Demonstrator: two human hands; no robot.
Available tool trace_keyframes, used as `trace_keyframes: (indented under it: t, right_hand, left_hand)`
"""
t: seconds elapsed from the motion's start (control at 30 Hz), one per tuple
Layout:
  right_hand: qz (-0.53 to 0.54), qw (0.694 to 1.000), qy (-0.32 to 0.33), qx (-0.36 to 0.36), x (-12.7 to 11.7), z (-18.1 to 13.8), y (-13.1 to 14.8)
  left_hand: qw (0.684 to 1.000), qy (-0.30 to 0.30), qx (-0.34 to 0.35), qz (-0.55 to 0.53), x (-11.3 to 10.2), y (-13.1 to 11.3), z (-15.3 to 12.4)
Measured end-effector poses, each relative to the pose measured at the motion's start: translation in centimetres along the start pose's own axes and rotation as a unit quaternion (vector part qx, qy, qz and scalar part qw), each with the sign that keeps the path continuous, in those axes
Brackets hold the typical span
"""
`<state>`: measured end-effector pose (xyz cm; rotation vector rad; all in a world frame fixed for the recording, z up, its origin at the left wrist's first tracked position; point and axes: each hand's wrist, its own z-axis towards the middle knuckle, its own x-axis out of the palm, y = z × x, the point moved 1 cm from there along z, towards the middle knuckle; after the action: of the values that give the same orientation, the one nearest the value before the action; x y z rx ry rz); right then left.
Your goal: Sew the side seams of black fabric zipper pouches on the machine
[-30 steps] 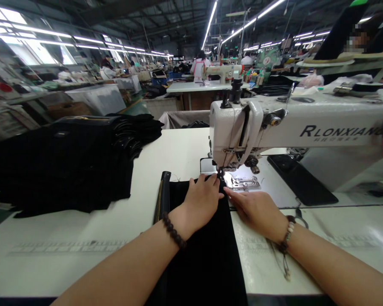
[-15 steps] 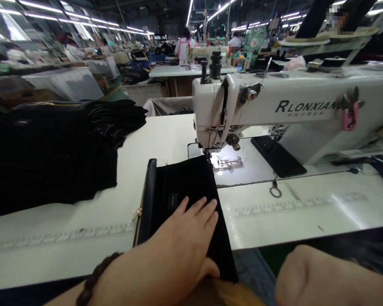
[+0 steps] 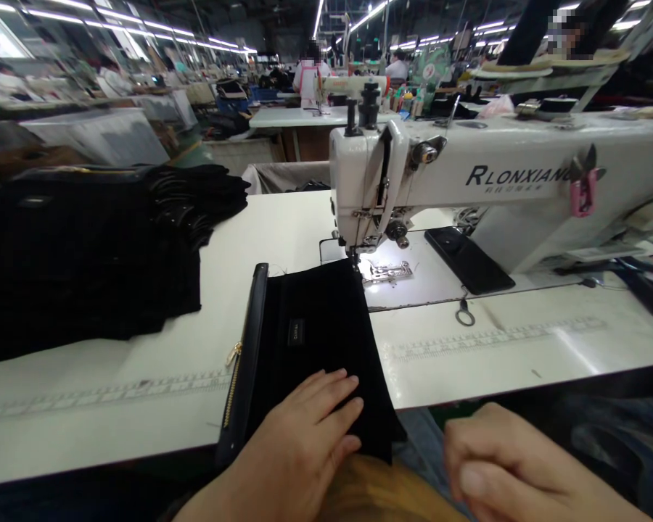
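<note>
A black fabric pouch (image 3: 315, 333) with a gold zipper along its left edge lies on the white table (image 3: 141, 377), its far end near the needle of the white sewing machine (image 3: 392, 181). My left hand (image 3: 299, 442) rests flat on the pouch's near end, fingers stretched out. My right hand (image 3: 500, 464) hovers off the table's front edge at the lower right, fingers curled loosely, with nothing visible in it.
A big stack of black fabric pieces (image 3: 87, 254) fills the table's left side. A black phone (image 3: 468, 259) and small snips (image 3: 463, 312) lie right of the needle plate (image 3: 389, 270). Pink clippers (image 3: 583, 188) hang on the machine arm. Other workers sit at stations behind.
My hands drew back from the needle, and the pouch slid toward me. My right hand left the table and now hangs below its front edge.
</note>
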<state>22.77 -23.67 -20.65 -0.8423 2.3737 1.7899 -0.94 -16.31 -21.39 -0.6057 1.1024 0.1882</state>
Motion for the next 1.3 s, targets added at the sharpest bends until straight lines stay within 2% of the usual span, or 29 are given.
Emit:
trace_keyframes:
  t: [0.07,0.17,0.23,0.3,0.4,0.5,0.8,1.07,1.3]
  right_hand:
    - [0.017,0.999,0.021,0.043,1.8,1.4,-0.4]
    - [0.164,0.984,0.064,0.041,4.8,3.4,-1.2]
    - [0.254,0.965,0.054,0.041,6.1,4.2,-1.5]
    - [0.3,0.952,0.03,0.044,6.6,4.6,-1.5]
    - [0.31,0.949,0.02,0.048,6.4,4.6,-1.3]
    - [0.3,0.951,0.02,0.065,6.0,4.2,-1.2]
    - [0.298,0.95,0.032,0.083,6.2,3.6,-1.0]
    - [0.285,0.953,0.04,0.092,5.9,3.4,-0.6]
    - [0.347,0.931,0.063,0.09,5.5,3.4,-0.3]
  left_hand:
    - [0.999,-0.009,-0.023,-0.034,-0.5,-0.2,0.2]
    - [0.996,-0.039,-0.045,-0.068,-0.6,-0.5,0.3]
    - [0.997,-0.048,-0.031,-0.044,-0.4,-0.7,0.3]
    - [0.999,-0.041,0.003,-0.006,-0.2,-0.9,0.3]
    - [0.998,-0.035,0.049,-0.008,-0.2,-1.2,0.2]
    - [0.997,-0.031,0.062,-0.043,-0.4,-1.2,0.2]
    - [0.994,0.06,0.084,-0.021,0.0,-1.4,0.4]
    - [0.992,0.08,0.087,-0.034,0.3,-1.2,0.0]
    - [0.992,0.066,0.095,-0.047,0.2,-1.2,0.3]
